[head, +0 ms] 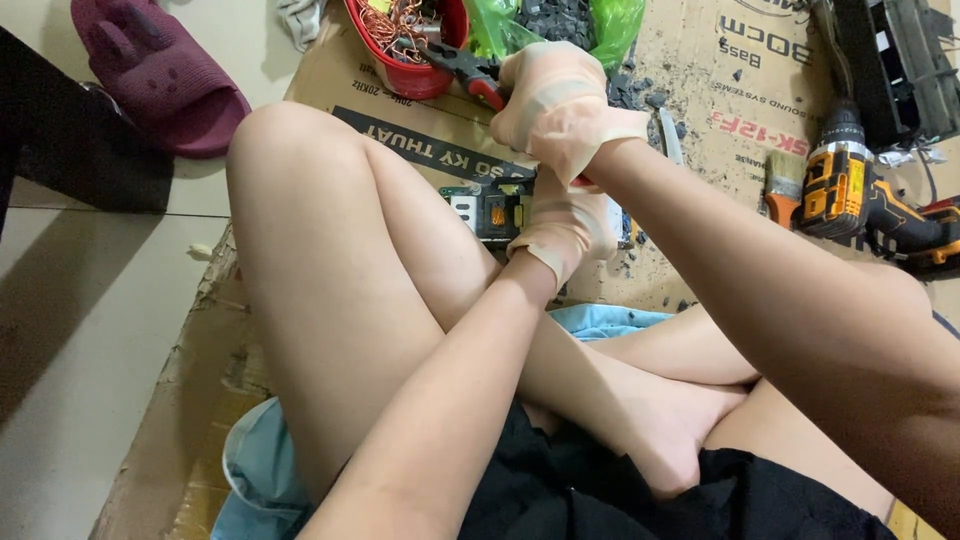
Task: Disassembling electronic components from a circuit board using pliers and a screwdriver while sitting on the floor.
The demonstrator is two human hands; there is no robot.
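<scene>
Both my hands wear thin beige gloves. My right hand (560, 105) grips red-handled pliers (465, 68), whose dark jaws point left toward a red bowl. My left hand (567, 228) presses down on a circuit board (490, 210) with white and orange parts that lies on flattened cardboard (700, 110). The right hand is directly above the left, and the board's right part is hidden under the hands. My bare knee rises to the left of the board.
A red bowl (415, 75) of copper wire scraps sits at the back, beside a green plastic bag (615, 25) with dark bits. A yellow-black cordless drill (850, 190) and a small brush (783, 185) lie on the right. A maroon slipper (160, 75) rests far left on the tiled floor.
</scene>
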